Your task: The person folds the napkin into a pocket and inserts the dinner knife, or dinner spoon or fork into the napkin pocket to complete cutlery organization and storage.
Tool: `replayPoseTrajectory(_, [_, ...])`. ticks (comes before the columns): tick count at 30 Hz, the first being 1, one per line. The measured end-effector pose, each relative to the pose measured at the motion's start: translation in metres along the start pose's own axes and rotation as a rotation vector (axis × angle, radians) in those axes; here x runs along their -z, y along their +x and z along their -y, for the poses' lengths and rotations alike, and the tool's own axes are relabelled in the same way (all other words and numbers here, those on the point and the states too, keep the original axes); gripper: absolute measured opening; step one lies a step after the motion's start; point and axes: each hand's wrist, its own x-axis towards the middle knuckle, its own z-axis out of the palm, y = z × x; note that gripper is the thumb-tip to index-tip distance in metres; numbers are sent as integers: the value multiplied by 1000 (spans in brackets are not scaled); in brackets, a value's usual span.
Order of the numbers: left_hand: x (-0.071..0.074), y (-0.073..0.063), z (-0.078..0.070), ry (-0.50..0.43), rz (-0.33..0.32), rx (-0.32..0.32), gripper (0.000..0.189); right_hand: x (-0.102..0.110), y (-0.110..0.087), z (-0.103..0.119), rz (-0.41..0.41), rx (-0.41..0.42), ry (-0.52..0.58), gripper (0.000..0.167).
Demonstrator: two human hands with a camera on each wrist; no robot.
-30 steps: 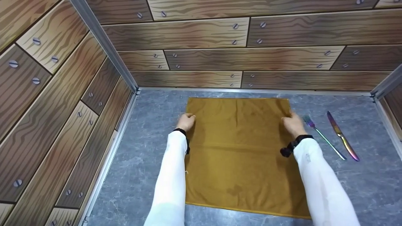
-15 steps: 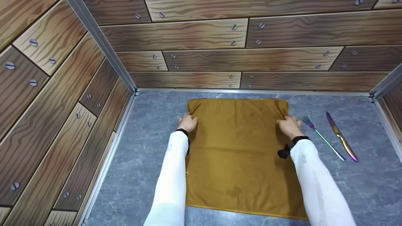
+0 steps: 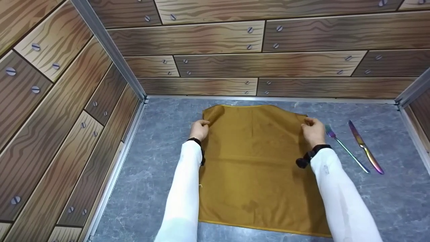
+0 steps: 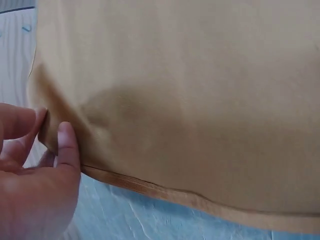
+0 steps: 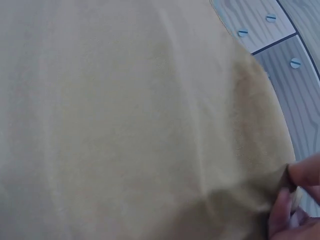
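A mustard-brown cloth (image 3: 252,174) lies spread on the grey surface, its far edge lifted and bowed near both corners. My left hand (image 3: 199,129) pinches its left edge near the far corner; in the left wrist view the thumb and fingers (image 4: 68,142) hold a fold of the cloth (image 4: 190,110). At the far right corner my right hand (image 3: 313,130) pinches the cloth between thumb and fingers, also visible at the lower right of the right wrist view, where the cloth (image 5: 125,120) fills most of the frame.
Right of the cloth, a rainbow-coloured fork (image 3: 346,148) and a matching table knife (image 3: 365,146) lie on the grey surface (image 3: 151,174). The fork's tines are close to my right hand. Wood-patterned panels (image 3: 215,37) stand at the back and left.
Both hands have shifted their hold along the cloth's side edges. The far corners, flat a second ago, are now raised and drawn in, the right one pulled nearer. Fork and knife stay put.
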Motion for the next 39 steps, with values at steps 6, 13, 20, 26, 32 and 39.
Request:
replayPoseTrajectory(6, [0,-1,-3,-141,3,67,33,-1,2,2,33,17,-17,43])
replayPoseTrajectory(13, [0,5,-4,-171,60,84,58,1,3,5,4,66,-20,39])
replayPoseTrajectory(20, [-1,10,-12,-110,-59,-82,38,3,5,14,-69,131,60,36])
replayPoseTrajectory(26, [0,12,-20,-390,-88,-52,29,5,4,21,-104,111,158,39])
replayPoseTrajectory(32, [7,15,-22,-377,-57,30,44,11,5,24,-34,93,139,56])
replayPoseTrajectory(39, [14,17,-26,-322,-119,-35,40,14,7,25,-47,109,204,43])
